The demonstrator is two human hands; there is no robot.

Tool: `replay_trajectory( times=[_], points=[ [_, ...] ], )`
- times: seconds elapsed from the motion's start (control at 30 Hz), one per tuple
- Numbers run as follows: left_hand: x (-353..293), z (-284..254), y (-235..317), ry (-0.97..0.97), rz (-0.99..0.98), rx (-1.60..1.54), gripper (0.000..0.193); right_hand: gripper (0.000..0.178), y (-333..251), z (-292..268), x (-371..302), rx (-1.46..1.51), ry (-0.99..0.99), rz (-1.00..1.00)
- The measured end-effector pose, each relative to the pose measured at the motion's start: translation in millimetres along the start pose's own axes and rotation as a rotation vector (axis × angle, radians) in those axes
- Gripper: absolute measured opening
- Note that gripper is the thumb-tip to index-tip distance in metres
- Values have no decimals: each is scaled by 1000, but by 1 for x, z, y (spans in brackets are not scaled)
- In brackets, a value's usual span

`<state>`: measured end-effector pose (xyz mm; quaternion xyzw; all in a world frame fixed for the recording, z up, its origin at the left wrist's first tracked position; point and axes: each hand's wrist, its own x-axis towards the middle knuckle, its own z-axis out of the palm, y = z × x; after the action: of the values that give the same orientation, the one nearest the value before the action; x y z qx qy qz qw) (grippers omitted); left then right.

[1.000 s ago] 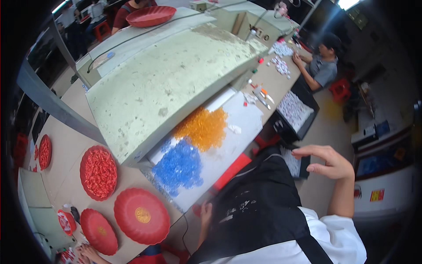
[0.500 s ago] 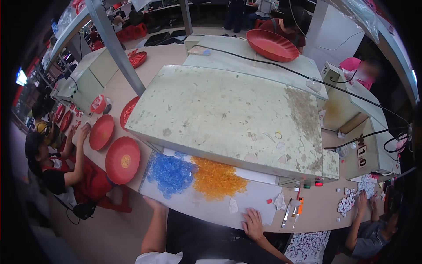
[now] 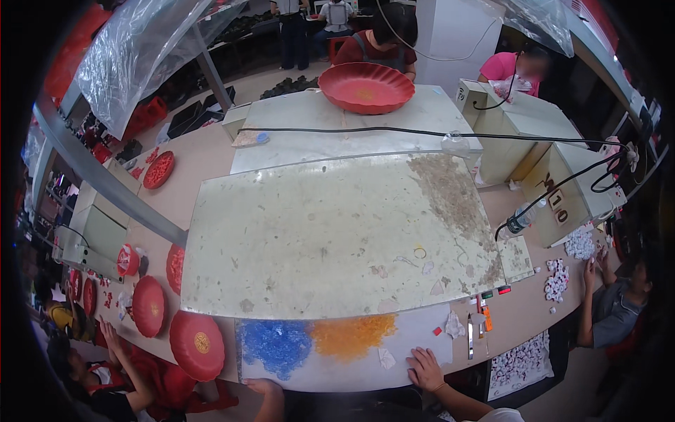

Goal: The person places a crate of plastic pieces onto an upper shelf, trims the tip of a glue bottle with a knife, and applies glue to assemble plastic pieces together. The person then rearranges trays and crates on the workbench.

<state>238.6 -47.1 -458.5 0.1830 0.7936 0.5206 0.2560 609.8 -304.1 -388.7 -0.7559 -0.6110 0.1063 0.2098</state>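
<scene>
A heap of small translucent blue pieces lies on a white board, beside a heap of small orange pieces. They are too small to tell their kind. My left hand rests at the board's front edge, near the blue heap. Its visible fingers stretch out to the left and hold nothing I can see; part of the hand is hidden. To the right, my right hand lies palm down on the board with its fingers spread. A crumpled scrap of white paper and a small red square are near it.
A large, stained box stands right behind the heaps. Tweezers and an orange-handled tool lie right of the board. Red scalloped trays stand at left, near a co-worker. Another person works at right beside white pieces.
My view has shifted, so the box and board sit lower and the bottle at right shows. Both hands stay by the board's front edge; the heaps look unchanged.
</scene>
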Motion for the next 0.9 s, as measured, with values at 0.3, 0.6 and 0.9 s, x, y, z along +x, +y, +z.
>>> replay_trajectory(
  times=[0.3,0.6,0.9],
  points=[
    [-25,7,30,-106,-58,-181,63,37,-2,1,-7,-37,13,12],
    [-45,1,34,-151,-47,-135,63,36,-1,1,-11,-83,48,-89],
    [-7,6,2,-214,-107,-423,62,33,-10,4,-5,-106,99,-95]
  ],
)
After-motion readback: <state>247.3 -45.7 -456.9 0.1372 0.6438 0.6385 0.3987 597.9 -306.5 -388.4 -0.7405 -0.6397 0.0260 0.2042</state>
